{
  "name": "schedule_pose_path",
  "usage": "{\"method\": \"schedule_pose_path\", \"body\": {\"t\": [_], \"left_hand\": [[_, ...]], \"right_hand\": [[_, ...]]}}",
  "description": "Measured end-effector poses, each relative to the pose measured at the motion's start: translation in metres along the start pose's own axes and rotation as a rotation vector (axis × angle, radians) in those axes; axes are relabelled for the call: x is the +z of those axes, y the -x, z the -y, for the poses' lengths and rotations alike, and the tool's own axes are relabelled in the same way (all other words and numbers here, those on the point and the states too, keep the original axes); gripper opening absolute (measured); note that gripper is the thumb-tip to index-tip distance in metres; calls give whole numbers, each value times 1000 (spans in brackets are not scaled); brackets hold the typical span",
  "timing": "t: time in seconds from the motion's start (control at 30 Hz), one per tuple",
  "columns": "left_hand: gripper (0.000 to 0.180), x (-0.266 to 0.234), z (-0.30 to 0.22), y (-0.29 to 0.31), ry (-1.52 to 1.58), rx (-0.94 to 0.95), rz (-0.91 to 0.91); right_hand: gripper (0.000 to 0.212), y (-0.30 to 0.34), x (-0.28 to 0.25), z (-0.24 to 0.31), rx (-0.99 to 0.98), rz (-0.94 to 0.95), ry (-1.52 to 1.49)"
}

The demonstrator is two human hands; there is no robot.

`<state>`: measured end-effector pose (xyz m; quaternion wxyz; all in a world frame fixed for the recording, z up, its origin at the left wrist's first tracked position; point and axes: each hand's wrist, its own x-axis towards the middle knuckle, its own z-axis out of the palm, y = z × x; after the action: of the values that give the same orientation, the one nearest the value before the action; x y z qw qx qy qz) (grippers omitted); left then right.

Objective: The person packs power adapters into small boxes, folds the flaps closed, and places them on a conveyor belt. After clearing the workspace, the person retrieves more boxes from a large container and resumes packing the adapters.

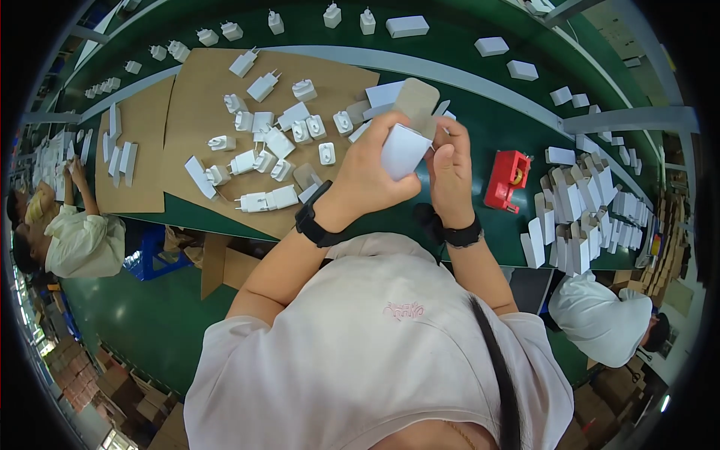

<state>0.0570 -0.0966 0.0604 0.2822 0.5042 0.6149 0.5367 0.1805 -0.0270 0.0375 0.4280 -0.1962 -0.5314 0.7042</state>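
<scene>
A small white cardboard box [406, 153] is in front of my chest, its brown-lined flap standing up at the far end. My left hand [373, 171] wraps round it, the thumb along its near end and the fingers behind. At the box's right edge, my right hand [451, 171] has its fingers bent and its thumb against the side; part of that contact is hidden. Beyond the box lie more white boxes [385, 94], partly covered by my hands. Several white plug chargers [278, 142] are spread over a brown cardboard sheet [196, 97] to the left.
A red tape dispenser [508, 181] sits right of my hands on the green table [480, 135]. Rows of open white boxes [574, 199] stand farther right. Chargers and boxes line a raised shelf [450, 37] at the back. Other people work at left [86, 240] and right [600, 315].
</scene>
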Motion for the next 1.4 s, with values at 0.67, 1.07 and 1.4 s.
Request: {"method": "schedule_pose_path", "body": {"t": [0.67, 1.07, 1.4], "left_hand": [[64, -8, 17, -11, 2, -2, 30], [68, -9, 24, -11, -150, 17, -16], [77, -1, 53, -25, -152, -79, -35]], "right_hand": [[24, -46, -8, 28, 226, 116, 317], [27, -30, -2, 15, 142, 201, 302], [33, -113, -60, -10, 295, -60, 639]]}}
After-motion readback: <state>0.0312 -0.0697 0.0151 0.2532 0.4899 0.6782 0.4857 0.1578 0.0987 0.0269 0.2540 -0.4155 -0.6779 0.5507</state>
